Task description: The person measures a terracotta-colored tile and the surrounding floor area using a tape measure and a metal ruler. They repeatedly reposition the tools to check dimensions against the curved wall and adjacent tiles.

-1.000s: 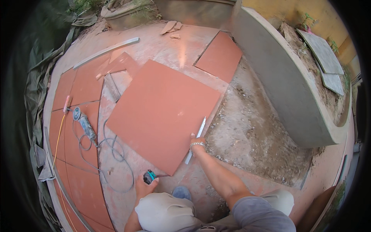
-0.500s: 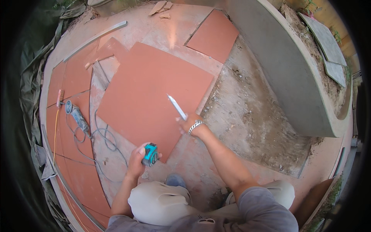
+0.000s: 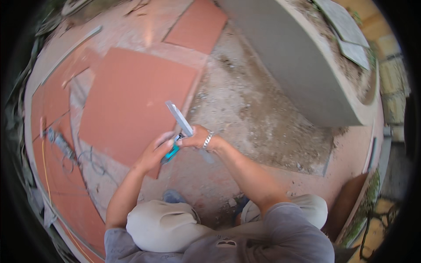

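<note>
My left hand (image 3: 155,151) is closed round a teal and black tape measure (image 3: 171,154). My right hand (image 3: 196,136), with a chain bracelet at its wrist, grips a slim white pencil-like tool (image 3: 179,117) that points up and away to the left. Both hands meet in front of me, the right fingertips at the top end of the tape measure. Blur hides whether they pinch the tape's end. Beneath and beyond the hands lies a large reddish square tile (image 3: 136,94), set at an angle on the floor.
An angle grinder (image 3: 60,142) with a looped cord lies on tiles at left. A metal bar (image 3: 72,53) lies at the far left. Another red tile (image 3: 198,26) is farther off. A curved concrete wall (image 3: 289,61) borders a rubble-strewn patch (image 3: 267,118) at right.
My hands have come together, the right fingers now at the tape measure. The view has turned right, so the tile, grinder and wall sit farther left.
</note>
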Demonstrator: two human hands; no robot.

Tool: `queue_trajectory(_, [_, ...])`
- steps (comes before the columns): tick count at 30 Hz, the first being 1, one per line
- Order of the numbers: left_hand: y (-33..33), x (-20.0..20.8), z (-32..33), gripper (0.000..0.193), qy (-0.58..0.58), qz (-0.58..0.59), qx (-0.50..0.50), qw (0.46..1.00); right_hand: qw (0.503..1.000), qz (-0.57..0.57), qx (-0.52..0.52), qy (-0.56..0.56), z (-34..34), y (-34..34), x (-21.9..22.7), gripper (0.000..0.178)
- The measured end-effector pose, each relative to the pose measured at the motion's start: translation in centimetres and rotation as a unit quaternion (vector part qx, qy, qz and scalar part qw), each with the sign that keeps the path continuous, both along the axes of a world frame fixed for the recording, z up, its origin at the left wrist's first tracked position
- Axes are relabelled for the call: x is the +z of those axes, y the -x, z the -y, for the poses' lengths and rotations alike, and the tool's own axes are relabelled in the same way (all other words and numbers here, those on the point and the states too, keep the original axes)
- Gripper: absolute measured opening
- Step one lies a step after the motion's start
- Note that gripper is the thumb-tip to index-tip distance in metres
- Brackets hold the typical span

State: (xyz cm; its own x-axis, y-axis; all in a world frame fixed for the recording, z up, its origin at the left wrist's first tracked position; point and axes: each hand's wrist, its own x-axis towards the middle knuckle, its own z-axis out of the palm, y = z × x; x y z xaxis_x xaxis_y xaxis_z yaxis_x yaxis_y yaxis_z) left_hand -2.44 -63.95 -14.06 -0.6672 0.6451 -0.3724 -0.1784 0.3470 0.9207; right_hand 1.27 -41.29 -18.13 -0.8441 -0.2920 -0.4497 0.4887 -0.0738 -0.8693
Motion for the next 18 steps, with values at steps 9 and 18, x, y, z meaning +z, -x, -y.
queue_trajectory(9, [-2.2,-1.9,15.9,0.022,0.337,0.166,-0.041,0.926,0.804,0.070,-0.586,0.073,-19.9,-3.8,-5.6,0.017])
queue_trajectory(18, [-4.1,-6.2,6.7,0.028,0.219,0.144,0.000,0.965,0.846,0.023,-0.510,-0.154,-8.9,-2.5,-10.7,0.025])
